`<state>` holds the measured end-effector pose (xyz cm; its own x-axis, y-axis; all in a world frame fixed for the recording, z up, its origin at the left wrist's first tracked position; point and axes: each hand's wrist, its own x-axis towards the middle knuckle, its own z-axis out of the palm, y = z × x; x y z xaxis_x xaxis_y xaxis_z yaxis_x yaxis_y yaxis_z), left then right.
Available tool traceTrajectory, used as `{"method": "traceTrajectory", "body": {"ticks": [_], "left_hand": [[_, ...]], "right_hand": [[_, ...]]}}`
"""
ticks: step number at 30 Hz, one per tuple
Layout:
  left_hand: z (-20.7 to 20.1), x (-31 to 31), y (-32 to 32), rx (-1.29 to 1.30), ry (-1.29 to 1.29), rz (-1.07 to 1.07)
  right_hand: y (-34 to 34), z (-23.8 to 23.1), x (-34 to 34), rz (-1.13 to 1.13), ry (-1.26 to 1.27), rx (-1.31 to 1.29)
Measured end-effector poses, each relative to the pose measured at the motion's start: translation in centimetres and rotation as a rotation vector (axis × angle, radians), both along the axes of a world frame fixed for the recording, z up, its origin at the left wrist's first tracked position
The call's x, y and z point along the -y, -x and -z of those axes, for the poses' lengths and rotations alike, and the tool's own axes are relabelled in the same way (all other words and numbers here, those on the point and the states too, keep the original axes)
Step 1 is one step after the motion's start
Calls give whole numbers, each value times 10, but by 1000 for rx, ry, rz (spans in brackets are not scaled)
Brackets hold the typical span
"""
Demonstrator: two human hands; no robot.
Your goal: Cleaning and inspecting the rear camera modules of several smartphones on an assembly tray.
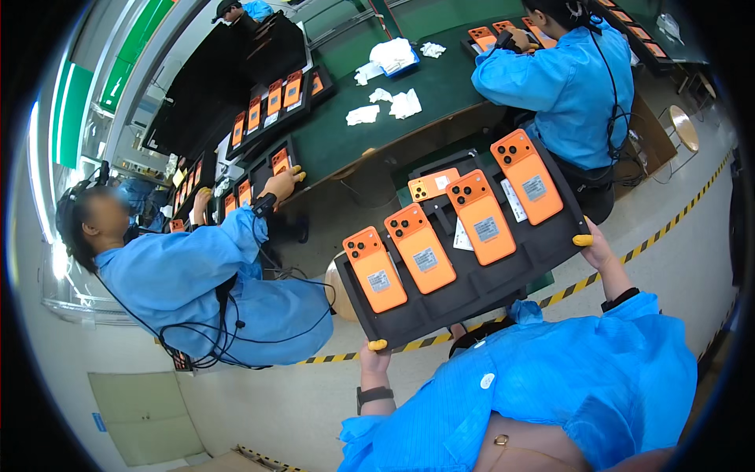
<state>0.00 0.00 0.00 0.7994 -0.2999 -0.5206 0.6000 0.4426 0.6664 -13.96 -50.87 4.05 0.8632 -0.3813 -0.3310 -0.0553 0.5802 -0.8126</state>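
Note:
A black tray is held out in front of me, tilted, between my two hands. My left hand grips its near left corner, and my right hand grips its right end; yellow finger cots cover fingertips on both. Several orange phones lie back-up in a row on it, among them a left phone, a middle phone and a right phone. White slips show beside some phones. Just beyond, another orange phone lies sideways; whether it rests on this tray I cannot tell. My fingers beneath the tray are hidden.
A green workbench stands ahead, with white cloths and more phone trays. Co-workers in blue sit at left and far right. A round stool stands at right; striped tape crosses the floor.

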Motion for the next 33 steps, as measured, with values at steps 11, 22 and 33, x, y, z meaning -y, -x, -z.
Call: {"method": "traceTrajectory", "body": {"ticks": [11,22,33], "left_hand": [[-21,18,-39,54,58,-72],[-28,44,-259,124,70,-329],[-40,12,-444,122,101,-752]], "right_hand": [[-20,-3,-5,20,18,40],[-222,-3,-11,32,-21,117],[-446,49,-103,53,-138,156]]}}
